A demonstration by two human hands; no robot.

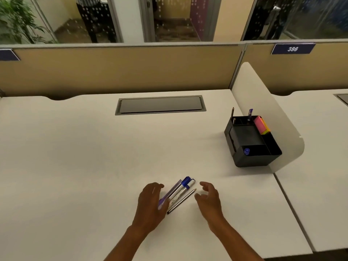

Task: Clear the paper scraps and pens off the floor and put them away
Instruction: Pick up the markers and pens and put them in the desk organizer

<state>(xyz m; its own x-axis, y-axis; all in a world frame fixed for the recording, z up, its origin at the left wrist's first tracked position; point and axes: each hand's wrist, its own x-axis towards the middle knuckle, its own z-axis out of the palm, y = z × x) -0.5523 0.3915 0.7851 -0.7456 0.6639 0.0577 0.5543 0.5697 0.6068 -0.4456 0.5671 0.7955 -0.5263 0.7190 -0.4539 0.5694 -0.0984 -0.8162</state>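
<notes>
A small bundle of pens (pixel 181 191) lies on the white desk (pixel 75 157) near its front edge: a purple pen, blue-capped markers and a dark pencil (pixel 181 201), side by side and pointing up to the right. My left hand (pixel 150 202) rests against the bundle's left side, fingers spread, covering the lower ends. My right hand (pixel 209 198) hovers just right of the pencil, fingers apart and empty. A black desk organizer (pixel 250 142) stands at the right, holding a pencil, a blue pen, a blue cap and sticky notes. No paper scraps are in view.
A grey cable hatch (pixel 160 105) is set into the desk at the back. A white rounded divider (pixel 267 110) stands behind the organizer, with a second desk beyond it. A tan partition closes off the rear.
</notes>
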